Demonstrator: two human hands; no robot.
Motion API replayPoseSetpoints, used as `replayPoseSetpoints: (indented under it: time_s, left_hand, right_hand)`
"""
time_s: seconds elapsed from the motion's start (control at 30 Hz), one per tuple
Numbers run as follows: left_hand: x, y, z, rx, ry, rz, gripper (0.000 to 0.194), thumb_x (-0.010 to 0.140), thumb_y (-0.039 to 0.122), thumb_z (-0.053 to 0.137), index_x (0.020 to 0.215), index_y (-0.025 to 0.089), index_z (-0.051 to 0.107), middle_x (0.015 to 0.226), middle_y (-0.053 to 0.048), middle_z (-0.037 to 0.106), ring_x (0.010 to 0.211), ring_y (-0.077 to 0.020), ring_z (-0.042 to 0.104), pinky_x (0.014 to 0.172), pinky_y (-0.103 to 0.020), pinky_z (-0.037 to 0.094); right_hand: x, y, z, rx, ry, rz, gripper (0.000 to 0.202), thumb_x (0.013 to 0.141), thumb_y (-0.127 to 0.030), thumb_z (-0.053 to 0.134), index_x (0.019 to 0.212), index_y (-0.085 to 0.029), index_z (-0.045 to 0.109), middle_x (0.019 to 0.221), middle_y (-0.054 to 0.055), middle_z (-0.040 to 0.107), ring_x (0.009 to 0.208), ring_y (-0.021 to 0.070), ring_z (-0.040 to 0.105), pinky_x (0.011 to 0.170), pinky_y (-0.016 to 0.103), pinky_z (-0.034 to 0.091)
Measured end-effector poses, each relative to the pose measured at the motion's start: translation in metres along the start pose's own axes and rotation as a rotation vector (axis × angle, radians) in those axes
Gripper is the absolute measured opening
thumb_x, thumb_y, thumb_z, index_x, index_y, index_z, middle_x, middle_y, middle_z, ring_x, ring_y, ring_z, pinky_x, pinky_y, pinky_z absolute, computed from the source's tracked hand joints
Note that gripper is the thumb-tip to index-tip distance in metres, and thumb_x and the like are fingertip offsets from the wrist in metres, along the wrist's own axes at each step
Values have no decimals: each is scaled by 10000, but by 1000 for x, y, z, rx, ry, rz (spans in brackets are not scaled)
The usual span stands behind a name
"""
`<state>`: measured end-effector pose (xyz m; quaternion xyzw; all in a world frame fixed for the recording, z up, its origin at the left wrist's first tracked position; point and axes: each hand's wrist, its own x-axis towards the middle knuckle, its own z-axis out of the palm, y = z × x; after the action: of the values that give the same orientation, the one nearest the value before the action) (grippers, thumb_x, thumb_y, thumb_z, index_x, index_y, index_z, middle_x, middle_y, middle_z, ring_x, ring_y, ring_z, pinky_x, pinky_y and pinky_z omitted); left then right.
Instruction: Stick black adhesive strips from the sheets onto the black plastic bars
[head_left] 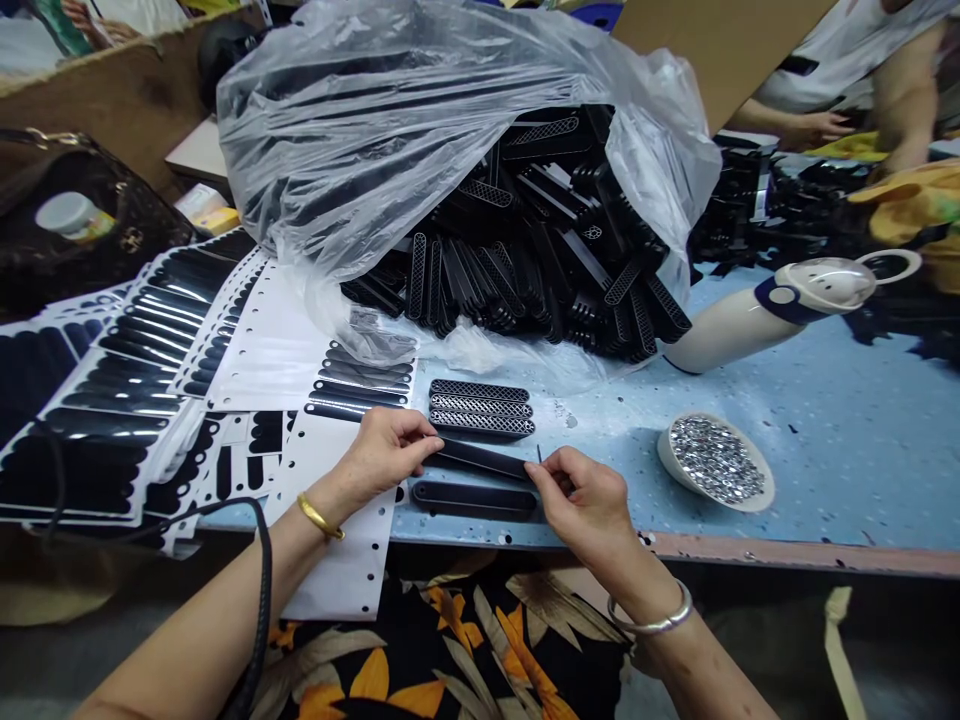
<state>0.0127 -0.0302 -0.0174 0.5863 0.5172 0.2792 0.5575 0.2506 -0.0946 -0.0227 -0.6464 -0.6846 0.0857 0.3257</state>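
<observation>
A thin black strip (484,459) is stretched between my two hands, low over the table. My left hand (390,445) pinches its left end, while the fingertips of my right hand (581,497) close on the right end. Just below it, nearer the table's front edge, lies a long black plastic piece (474,501) with rounded ends. Behind the strip, several black pieces with a mesh pattern (480,408) lie side by side. Under my left forearm, a white sheet of black stickers (341,520) hangs over the front edge.
A large clear plastic bag (360,130) full of black pieces (517,260) fills the back. Sticker sheets (150,350) pile up at left beside a brown handbag (90,190). At right are a bowl of small shiny parts (716,460) and a tilted bottle (742,315). A co-worker's arms (900,110) show beyond.
</observation>
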Motion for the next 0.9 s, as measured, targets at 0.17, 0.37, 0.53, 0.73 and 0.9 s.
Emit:
replayPoseSetpoints:
  time_s: [0.17, 0.37, 0.53, 0.73, 0.9]
  left_hand:
    - [0, 0, 0, -8, -12, -8, 126, 733, 246, 660, 680, 132, 670, 543, 14, 598, 440, -113, 618, 410, -163, 462]
    - [1, 3, 0, 16, -18, 7, 122, 744, 232, 655, 682, 129, 674, 550, 5, 610, 462, -121, 633, 432, -169, 475]
    - [2, 2, 3, 23, -13, 5, 120, 744, 231, 658, 693, 124, 679, 562, -1, 618, 466, -127, 639, 434, -175, 481]
    - [1, 2, 4, 20, 2, -10, 118, 734, 225, 665, 662, 131, 664, 547, 7, 613, 460, -123, 635, 425, -170, 474]
    - [2, 1, 4, 23, 11, -9, 114, 728, 231, 672, 670, 133, 667, 540, 7, 614, 456, -123, 633, 420, -168, 467]
  right_hand:
    - [-4, -1, 1, -52, 38, -62, 302, 878, -295, 524, 586, -229, 487, 485, -19, 525, 424, 108, 462, 459, 247, 361]
    - [-8, -10, -3, -88, 38, -197, 256, 924, -167, 465, 677, -228, 486, 643, 24, 588, 591, 151, 579, 571, 276, 437]
    - [-7, -6, -1, -30, 9, -170, 212, 911, -161, 455, 719, -227, 517, 689, 36, 641, 625, 162, 621, 596, 278, 475]
    - [-6, -8, -4, 20, 21, -23, 197, 869, -209, 515, 682, -229, 575, 645, 21, 680, 571, 156, 637, 560, 261, 479]
    - [-5, -8, -7, 63, -8, 77, 208, 859, -280, 533, 680, -227, 624, 639, 29, 708, 562, 172, 653, 536, 270, 483]
